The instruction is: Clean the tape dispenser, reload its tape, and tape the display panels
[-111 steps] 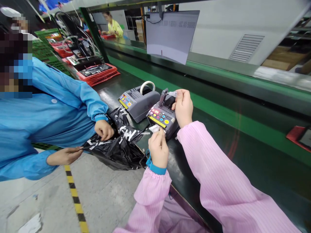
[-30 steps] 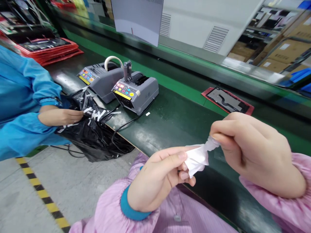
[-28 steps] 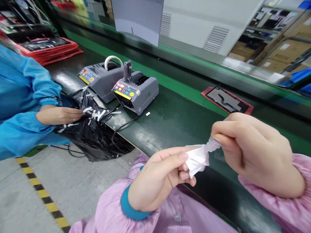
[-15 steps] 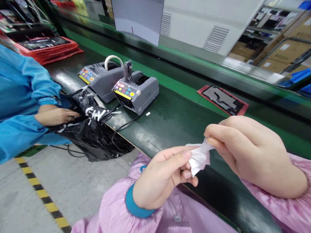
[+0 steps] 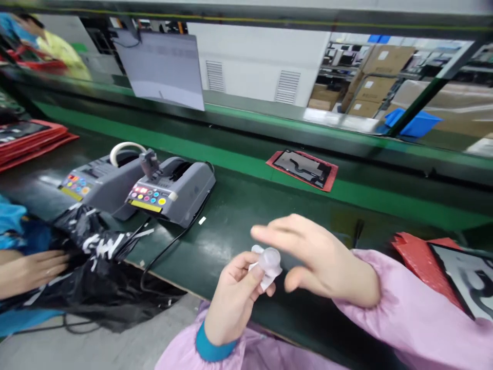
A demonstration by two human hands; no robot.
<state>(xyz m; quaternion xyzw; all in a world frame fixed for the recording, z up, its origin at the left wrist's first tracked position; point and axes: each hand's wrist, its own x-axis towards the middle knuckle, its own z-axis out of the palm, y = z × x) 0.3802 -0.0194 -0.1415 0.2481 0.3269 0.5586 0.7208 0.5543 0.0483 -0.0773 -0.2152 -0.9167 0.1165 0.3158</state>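
My left hand [image 5: 233,303] pinches a small crumpled wad of white film [image 5: 268,263] between thumb and fingers. A rounded, see-through part of it stands up at the top; I cannot tell exactly what material it is. Just to the right, my right hand [image 5: 316,259] hovers with thumb and fingers apart and nothing in them. Both hands are above the near edge of the dark green workbench [image 5: 231,216].
Two grey tape dispensers [image 5: 173,190] with lit buttons stand to the left. A flat dark panel [image 5: 302,167] lies on red wrap farther back; another panel [image 5: 472,280] lies at right. At far left, a co-worker's hand [image 5: 34,270] is at a black bag [image 5: 115,293].
My right hand has let go of the white film and spread its fingers. My left hand still holds it. The view has swung right, bringing the right-hand panel into sight.
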